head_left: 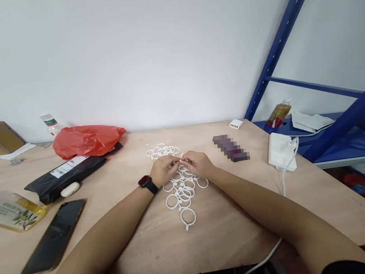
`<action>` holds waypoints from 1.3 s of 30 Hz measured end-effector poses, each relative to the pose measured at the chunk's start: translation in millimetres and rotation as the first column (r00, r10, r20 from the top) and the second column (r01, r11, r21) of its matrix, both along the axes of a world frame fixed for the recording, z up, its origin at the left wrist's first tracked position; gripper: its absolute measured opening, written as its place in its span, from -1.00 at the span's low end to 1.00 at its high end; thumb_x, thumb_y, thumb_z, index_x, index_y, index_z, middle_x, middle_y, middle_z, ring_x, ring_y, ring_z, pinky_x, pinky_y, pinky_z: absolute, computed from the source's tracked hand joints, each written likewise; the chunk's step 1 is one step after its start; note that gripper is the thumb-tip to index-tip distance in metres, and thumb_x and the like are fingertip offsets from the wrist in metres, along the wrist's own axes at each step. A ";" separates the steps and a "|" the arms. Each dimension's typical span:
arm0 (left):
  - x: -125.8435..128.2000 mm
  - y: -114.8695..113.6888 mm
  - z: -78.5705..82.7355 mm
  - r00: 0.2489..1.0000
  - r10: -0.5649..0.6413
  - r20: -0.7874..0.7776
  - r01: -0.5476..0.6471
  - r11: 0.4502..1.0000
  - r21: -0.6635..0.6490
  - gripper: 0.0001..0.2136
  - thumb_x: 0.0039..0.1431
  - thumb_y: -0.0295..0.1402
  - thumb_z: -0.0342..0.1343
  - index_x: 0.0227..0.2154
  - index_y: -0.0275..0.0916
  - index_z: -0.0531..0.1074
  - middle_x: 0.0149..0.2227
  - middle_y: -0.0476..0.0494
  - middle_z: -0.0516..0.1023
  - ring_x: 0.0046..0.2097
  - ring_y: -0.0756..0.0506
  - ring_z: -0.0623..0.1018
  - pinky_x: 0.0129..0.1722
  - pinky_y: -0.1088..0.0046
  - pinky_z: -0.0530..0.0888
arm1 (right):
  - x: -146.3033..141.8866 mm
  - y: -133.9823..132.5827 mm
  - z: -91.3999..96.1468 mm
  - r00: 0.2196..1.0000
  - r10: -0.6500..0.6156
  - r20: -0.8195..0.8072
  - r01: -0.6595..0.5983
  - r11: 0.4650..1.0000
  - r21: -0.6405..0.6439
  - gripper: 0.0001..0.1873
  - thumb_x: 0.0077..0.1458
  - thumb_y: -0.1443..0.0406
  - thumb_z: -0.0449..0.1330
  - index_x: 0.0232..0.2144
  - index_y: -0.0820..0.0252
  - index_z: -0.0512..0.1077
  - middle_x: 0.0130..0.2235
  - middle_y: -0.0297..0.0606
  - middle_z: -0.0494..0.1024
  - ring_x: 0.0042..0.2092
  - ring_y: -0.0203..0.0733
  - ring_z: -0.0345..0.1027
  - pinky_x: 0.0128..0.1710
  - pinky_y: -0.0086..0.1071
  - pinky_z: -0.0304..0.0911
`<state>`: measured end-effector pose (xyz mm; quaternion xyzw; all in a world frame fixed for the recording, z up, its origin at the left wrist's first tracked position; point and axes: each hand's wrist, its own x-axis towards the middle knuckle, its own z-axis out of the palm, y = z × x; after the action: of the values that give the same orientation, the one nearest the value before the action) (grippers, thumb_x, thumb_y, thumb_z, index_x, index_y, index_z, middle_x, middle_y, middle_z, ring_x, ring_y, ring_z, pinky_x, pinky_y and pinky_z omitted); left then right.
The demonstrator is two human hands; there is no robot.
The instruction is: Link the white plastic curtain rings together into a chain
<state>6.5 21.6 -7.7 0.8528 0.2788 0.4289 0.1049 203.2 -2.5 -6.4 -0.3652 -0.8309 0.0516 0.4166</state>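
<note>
My left hand [164, 171], with a dark watch [145, 182] on its wrist, meets my right hand [200, 163] over the middle of the table. Thumbs and fingertips of both are pinched together on a small white ring [181, 160], mostly hidden by the fingers; it looks like the curtain rings around it. Below my hands lies a loose spread of white curtain rings [178, 195] with small tabs, the nearest ring [187, 228] lying apart from the others. A second heap of white rings [161, 148] sits just beyond my left hand.
To the left are a phone [53, 238], an oil bottle [11, 210], an earbud case [70, 189], a black parcel [68, 174] and a red plastic bag [87, 140]. On the right are a pixelated dark object [230, 147], a power strip [279, 152] with a cable, and blue shelving [277, 38].
</note>
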 end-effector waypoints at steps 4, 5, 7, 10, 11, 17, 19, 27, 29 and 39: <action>-1.5 0.2 -0.3 0.999 -0.014 -0.035 0.014 1.000 0.021 -0.87 0.22 -0.39 0.09 -0.28 -0.21 0.55 -0.36 -0.08 0.61 -0.35 -0.01 0.55 -0.27 0.46 0.47 | 1.7 0.6 -0.9 1.000 0.015 0.013 -0.014 1.000 -0.025 -0.78 0.27 0.20 0.07 -0.27 0.13 0.49 -0.30 -0.21 0.58 -0.26 -0.20 0.45 -0.23 -0.36 0.31; -1.6 0.1 -0.4 0.999 -0.019 -0.037 0.020 0.999 0.026 -0.87 0.22 -0.39 0.09 -0.28 -0.21 0.54 -0.36 -0.08 0.60 -0.35 -0.01 0.55 -0.27 0.45 0.47 | 1.8 0.8 -1.6 1.000 0.015 0.014 -0.015 1.000 -0.027 -0.79 0.26 0.20 0.08 -0.27 0.13 0.49 -0.31 -0.22 0.58 -0.28 -0.20 0.46 -0.23 -0.37 0.31; -1.4 -0.4 -0.4 0.999 -0.023 -0.032 0.024 0.999 0.037 -0.87 0.22 -0.39 0.08 -0.29 -0.22 0.53 -0.35 -0.08 0.61 -0.33 -0.02 0.55 -0.27 0.45 0.46 | 1.1 1.3 -3.8 1.000 0.006 0.005 -0.006 1.000 -0.013 -0.79 0.26 0.21 0.09 -0.26 0.13 0.50 -0.32 -0.24 0.59 -0.29 -0.22 0.46 -0.24 -0.39 0.31; 0.1 0.0 -0.8 1.000 -0.003 -0.015 0.003 0.999 0.047 -0.88 0.23 -0.40 0.07 -0.27 -0.22 0.52 -0.33 -0.09 0.61 -0.30 -0.04 0.55 -0.24 0.43 0.46 | -1.1 2.7 -7.3 0.999 -0.036 -0.033 0.037 0.999 0.036 -0.80 0.26 0.21 0.10 -0.23 0.14 0.50 -0.31 -0.24 0.60 -0.29 -0.22 0.47 -0.23 -0.39 0.33; 0.5 1.0 -1.2 1.000 0.012 -0.009 -0.012 0.999 0.047 -0.88 0.23 -0.40 0.07 -0.26 -0.21 0.52 -0.33 -0.08 0.60 -0.29 -0.04 0.55 -0.23 0.42 0.46 | -1.6 3.5 -8.2 0.997 -0.055 -0.050 0.058 0.997 0.046 -0.80 0.26 0.22 0.09 -0.22 0.14 0.50 -0.31 -0.24 0.60 -0.29 -0.21 0.47 -0.22 -0.39 0.33; -9.2 17.2 -4.3 0.956 0.294 0.006 -0.294 0.956 -0.005 -0.84 0.21 -0.39 0.05 -0.20 -0.22 0.48 -0.23 -0.13 0.57 -0.25 -0.09 0.53 -0.12 0.31 0.45 | 2.8 11.6 -10.0 0.989 -0.147 0.007 0.147 0.989 0.008 -0.80 0.25 0.27 0.10 -0.19 0.13 0.51 -0.21 -0.23 0.61 -0.20 -0.19 0.49 -0.16 -0.35 0.34; -15.0 22.7 -4.7 0.905 0.420 -0.068 -0.424 0.904 -0.059 -0.78 0.17 -0.39 0.07 -0.12 -0.22 0.46 -0.14 -0.17 0.54 -0.16 -0.13 0.52 -0.07 0.27 0.43 | 4.6 13.6 -10.0 0.983 -0.152 0.104 0.157 0.987 -0.039 -0.82 0.23 0.30 0.12 -0.21 0.12 0.53 -0.20 -0.25 0.62 -0.18 -0.19 0.49 -0.15 -0.36 0.34; -15.1 18.8 -3.9 0.787 0.448 -0.424 -0.524 0.848 -0.078 -0.75 0.13 -0.30 0.07 -0.14 -0.12 0.53 -0.07 -0.21 0.50 -0.01 -0.30 0.46 -0.03 0.08 0.36 | -0.8 7.5 -7.1 0.982 -0.066 0.179 0.082 0.993 -0.085 -0.79 0.19 0.32 0.14 -0.19 0.08 0.55 -0.21 -0.33 0.65 -0.21 -0.24 0.53 -0.18 -0.43 0.34; -13.3 16.6 -3.5 0.787 0.424 -0.447 -0.502 0.862 -0.066 -0.76 0.15 -0.27 0.06 -0.16 -0.11 0.55 -0.07 -0.21 0.48 -0.02 -0.30 0.45 -0.04 0.07 0.36 | -1.5 6.1 -7.0 0.989 -0.062 0.134 0.070 0.996 -0.058 -0.78 0.20 0.33 0.12 -0.17 0.10 0.55 -0.20 -0.31 0.65 -0.22 -0.24 0.53 -0.18 -0.43 0.35; -13.3 19.8 -4.3 0.802 0.408 -0.437 -0.470 0.882 -0.039 -0.72 0.14 -0.07 0.11 -0.33 -0.17 0.56 -0.08 -0.20 0.49 -0.04 -0.26 0.44 -0.02 0.14 0.37 | 1.0 9.6 -9.3 0.994 -0.086 0.064 0.088 0.995 -0.041 -0.79 0.18 0.34 0.13 -0.23 0.10 0.56 -0.23 -0.29 0.65 -0.22 -0.22 0.53 -0.17 -0.41 0.37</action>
<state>-6.8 41.4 -12.0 0.8261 0.5152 0.2280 0.0026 204.3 7.1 -15.7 -0.4115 -0.8254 0.0402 0.3843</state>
